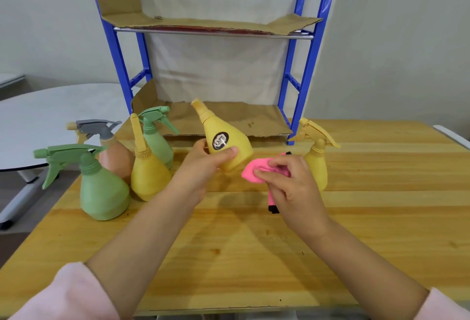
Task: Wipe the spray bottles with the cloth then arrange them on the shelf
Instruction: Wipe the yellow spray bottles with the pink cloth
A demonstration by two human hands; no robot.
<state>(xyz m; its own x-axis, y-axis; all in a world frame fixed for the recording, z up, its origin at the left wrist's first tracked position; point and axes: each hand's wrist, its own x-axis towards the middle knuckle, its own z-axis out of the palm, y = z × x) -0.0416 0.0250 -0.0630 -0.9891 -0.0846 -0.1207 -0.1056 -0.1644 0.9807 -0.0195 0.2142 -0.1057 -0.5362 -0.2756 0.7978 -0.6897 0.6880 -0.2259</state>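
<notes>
A round grey table [50,116] stands beside the wooden table [254,256].

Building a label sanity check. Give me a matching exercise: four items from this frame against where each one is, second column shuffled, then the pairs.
Things
1. labelled yellow spray bottle
2. pink cloth
3. peach spray bottle with grey trigger
4. yellow spray bottle beside the right post of the shelf

Places
A. standing on the wooden table, behind the right hand
B. tilted, gripped by the left hand
C. standing at the table's left edge, behind the near green spray bottle
D. bunched in the right hand

Pairs: 1-B, 2-D, 3-C, 4-A
</notes>
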